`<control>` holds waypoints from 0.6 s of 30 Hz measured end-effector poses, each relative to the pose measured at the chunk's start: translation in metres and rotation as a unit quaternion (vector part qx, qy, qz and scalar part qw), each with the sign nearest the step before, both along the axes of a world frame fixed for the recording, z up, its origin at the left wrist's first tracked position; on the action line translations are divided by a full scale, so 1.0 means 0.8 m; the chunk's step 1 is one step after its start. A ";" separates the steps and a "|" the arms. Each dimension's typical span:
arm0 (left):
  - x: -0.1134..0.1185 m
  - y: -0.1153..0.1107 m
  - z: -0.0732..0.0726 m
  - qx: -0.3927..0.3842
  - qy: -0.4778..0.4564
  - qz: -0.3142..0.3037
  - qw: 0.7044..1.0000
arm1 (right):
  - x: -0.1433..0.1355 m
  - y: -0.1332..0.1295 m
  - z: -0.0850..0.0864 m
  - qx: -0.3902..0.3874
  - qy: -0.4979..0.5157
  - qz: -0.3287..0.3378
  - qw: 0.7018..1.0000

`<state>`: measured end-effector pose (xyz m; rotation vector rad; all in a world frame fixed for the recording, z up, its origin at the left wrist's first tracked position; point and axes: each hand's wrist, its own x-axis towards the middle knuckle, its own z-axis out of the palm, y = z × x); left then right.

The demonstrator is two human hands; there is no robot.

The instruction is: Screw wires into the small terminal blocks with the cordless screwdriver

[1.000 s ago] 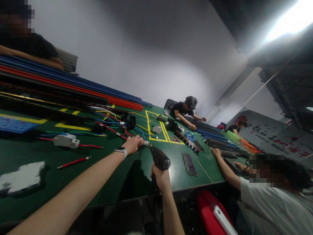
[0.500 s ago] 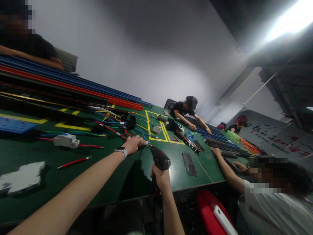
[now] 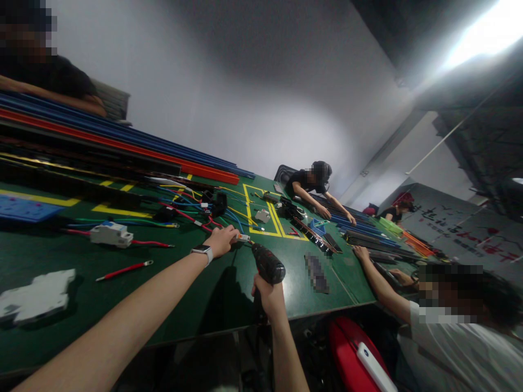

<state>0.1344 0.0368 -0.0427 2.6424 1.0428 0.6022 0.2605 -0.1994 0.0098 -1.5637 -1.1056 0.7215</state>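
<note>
My right hand [image 3: 270,296] is wrapped round the grip of a black cordless screwdriver [image 3: 268,264], whose bit points away and to the left. The bit's tip meets a small white circuit breaker [image 3: 244,238] with an orange spot. My left hand [image 3: 222,241], a watch on its wrist, closes on that breaker and presses it against the green table; its fingers partly cover it. From beside my left hand a red cable [image 3: 186,216] runs back toward a tangle of coloured wires [image 3: 196,198]. The contact at the screw itself is too small to make out.
At left lie a wired white breaker [image 3: 110,234], a lugged red cable [image 3: 125,270], and a larger-looking white breaker [image 3: 38,296]. Blue and orange strips [image 3: 163,155] line the far edge. Co-workers sit across and at right; one's arm [image 3: 378,277] rests on the table.
My hands, the screwdriver and the breaker keep the same place. The co-worker across the table has shifted their hands slightly to the right.
</note>
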 end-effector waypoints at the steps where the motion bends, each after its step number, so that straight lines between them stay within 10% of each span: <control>1: 0.000 0.000 0.000 0.000 0.000 0.000 1.000 | 0.000 0.000 -0.001 -0.004 0.000 -0.004 1.000; 18: 0.000 -0.001 0.001 -0.010 0.002 0.003 1.000 | 0.001 -0.001 -0.001 0.007 -0.002 0.003 1.000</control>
